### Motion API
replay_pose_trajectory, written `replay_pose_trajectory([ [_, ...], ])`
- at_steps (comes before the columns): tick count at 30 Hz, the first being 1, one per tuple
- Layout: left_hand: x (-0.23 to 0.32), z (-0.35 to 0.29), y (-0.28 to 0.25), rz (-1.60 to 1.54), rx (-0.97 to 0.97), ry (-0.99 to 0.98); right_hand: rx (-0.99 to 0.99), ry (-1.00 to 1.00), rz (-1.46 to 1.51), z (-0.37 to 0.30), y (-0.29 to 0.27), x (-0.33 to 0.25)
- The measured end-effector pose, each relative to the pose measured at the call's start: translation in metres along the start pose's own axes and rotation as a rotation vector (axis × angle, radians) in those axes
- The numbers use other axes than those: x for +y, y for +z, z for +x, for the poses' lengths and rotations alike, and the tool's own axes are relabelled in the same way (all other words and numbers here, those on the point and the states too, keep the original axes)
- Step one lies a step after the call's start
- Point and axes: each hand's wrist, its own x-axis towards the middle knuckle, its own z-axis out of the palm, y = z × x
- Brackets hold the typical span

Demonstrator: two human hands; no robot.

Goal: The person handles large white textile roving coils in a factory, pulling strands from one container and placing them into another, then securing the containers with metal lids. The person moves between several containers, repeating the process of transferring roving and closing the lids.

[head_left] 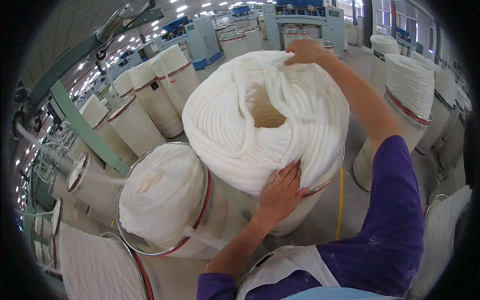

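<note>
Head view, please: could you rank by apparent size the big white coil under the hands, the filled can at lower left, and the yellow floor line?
1. White coil, with left hand and right hand on it.
2. Filled can, though nearness may enlarge both.
3. Yellow floor line, thinnest.

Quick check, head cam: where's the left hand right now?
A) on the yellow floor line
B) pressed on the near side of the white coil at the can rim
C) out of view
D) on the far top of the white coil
B: the left hand lies flat against the near side of the white coil just above the can rim, while the right hand rests on the far top.
</note>
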Motion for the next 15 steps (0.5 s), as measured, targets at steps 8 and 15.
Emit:
replay_pose_trajectory([
  [8, -0.01, 0.008, -0.001, -0.1, -0.026, -0.058, 0.274, 0.078, 0.57, 0.005, -0.04, -0.043],
  [15, -0.025, -0.003, -0.034, -0.37, -0.018, -0.078, -0.291, -0.588, 1.4, -0.177, -0.11, -0.167],
])
